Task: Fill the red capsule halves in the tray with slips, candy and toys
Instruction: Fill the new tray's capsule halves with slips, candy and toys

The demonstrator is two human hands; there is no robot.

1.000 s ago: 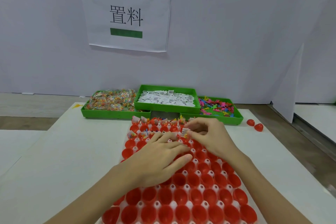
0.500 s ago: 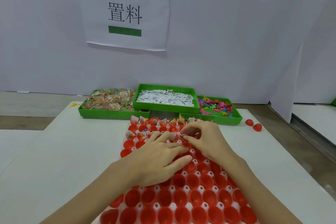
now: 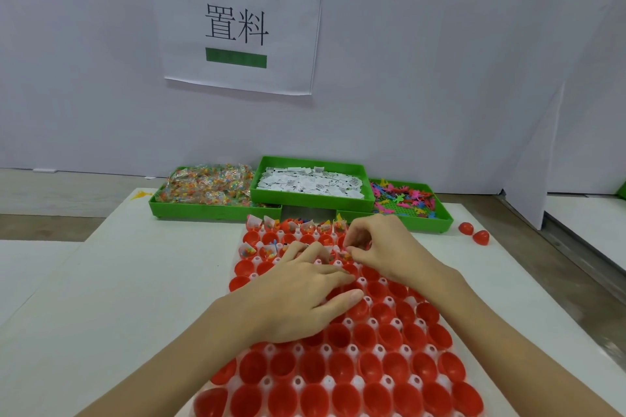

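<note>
while the left hand lies flat over glossy red capsule halves, right hand fingers pinch together.

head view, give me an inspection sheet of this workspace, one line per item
surface: white table, bare to the left of the tray.
job's things: white tray of red capsule halves; far two rows partly filled, near rows empty. Three green bins at the back: candy, slips, toys.
clutter: two loose red capsule halves on the table, right of the toy bin; a yellow bit by the far left corner.
hands: left hand rests flat on the tray, fingers straight; right hand pinches something small over the second row, too small to tell what.
cables: nothing seen.
surroundings: white wall with a paper sign; a white panel at right.
</note>
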